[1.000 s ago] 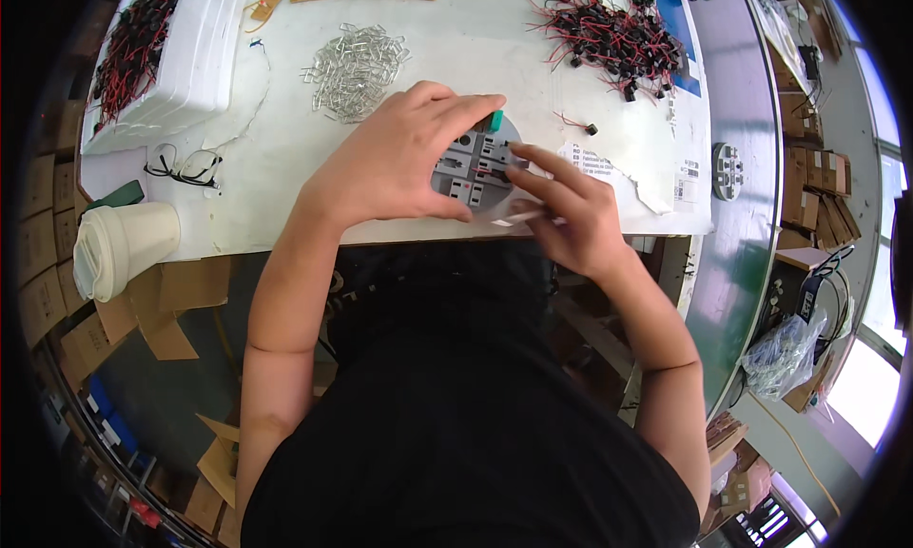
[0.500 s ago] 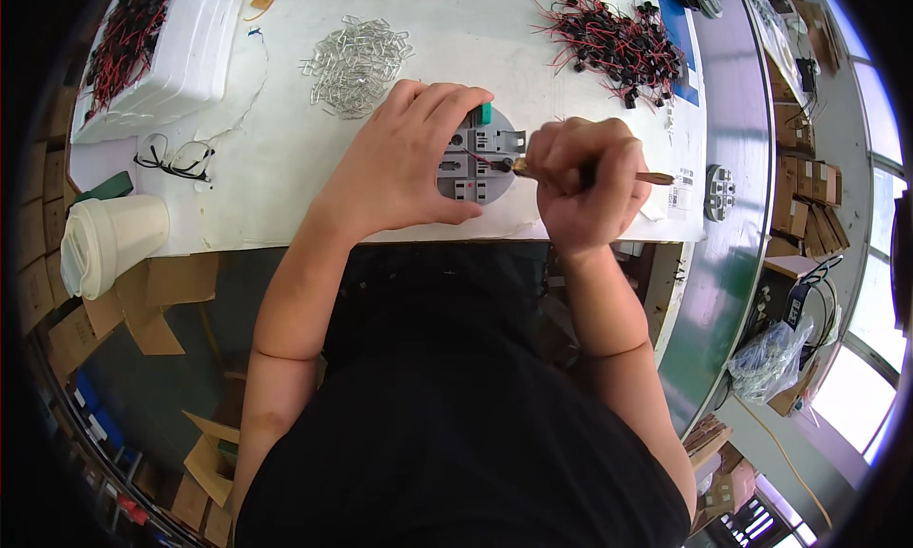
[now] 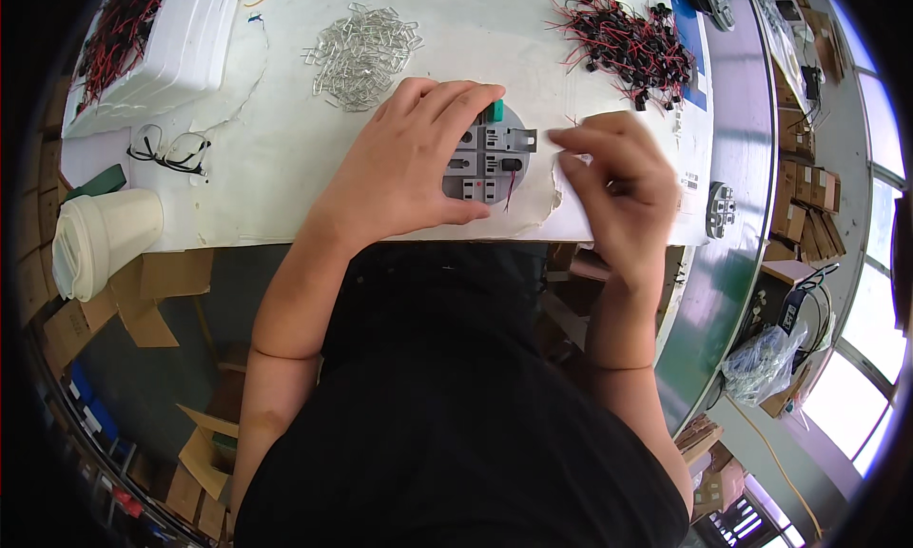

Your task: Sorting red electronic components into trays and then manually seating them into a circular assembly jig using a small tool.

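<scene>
steadying a round grey base (image 3: 491, 164), left hand (image 3: 395, 158) (tabletop print (image 3: 690, 181) too blurred)

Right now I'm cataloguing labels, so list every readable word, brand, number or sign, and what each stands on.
None can be quoted.
White table covering: small print near its right edge, too small and blurred to read.
Black object at right: pale marking, too blurred to read.
Grey round base: no legible lettering.

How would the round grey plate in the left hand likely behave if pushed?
The round grey plate is probably stiff: its moulded compartments look like rigid plastic. It seems unlikely to tip or roll, being broad and apparently lying flat under the left hand. The thin red wires on it look floppy and might snag.
</scene>
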`<state>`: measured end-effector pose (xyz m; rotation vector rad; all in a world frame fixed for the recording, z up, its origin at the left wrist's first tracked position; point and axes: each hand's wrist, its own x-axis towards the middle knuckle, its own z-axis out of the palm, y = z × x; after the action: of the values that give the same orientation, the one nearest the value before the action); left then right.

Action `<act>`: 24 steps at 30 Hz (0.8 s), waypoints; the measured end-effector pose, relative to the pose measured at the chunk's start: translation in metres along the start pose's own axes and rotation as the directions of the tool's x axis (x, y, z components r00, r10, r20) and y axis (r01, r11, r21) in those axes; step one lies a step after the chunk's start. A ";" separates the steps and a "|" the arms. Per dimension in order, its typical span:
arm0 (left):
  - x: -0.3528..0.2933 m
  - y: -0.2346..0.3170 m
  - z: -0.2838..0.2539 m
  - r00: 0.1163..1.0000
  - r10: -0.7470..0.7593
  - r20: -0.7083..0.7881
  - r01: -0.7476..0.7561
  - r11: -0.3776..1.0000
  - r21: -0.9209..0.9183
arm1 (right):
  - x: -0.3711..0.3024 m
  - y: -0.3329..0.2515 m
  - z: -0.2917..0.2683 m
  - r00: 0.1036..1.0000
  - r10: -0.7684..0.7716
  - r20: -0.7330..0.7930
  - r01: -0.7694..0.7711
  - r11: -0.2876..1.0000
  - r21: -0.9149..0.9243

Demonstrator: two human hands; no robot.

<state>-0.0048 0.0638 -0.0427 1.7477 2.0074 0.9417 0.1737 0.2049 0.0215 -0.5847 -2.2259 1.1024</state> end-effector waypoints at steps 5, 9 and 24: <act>0.000 0.002 0.000 1.000 -0.013 -0.005 0.013 1.000 -0.020 | -0.007 0.018 0.013 0.945 0.007 0.326 0.090 0.956 -0.281; -0.003 0.011 -0.007 0.984 0.033 -0.176 -0.045 0.997 -0.067 | -0.006 0.015 0.009 0.953 0.130 0.274 -0.099 0.987 -0.125; -0.004 0.037 -0.008 0.935 -0.327 0.140 0.320 0.603 -0.731 | -0.039 0.019 0.019 0.953 0.282 0.112 -0.303 0.904 0.303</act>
<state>0.0185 0.0595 -0.0133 0.8771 1.4992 1.3729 0.1919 0.1810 -0.0150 -0.7674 -1.9932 1.6167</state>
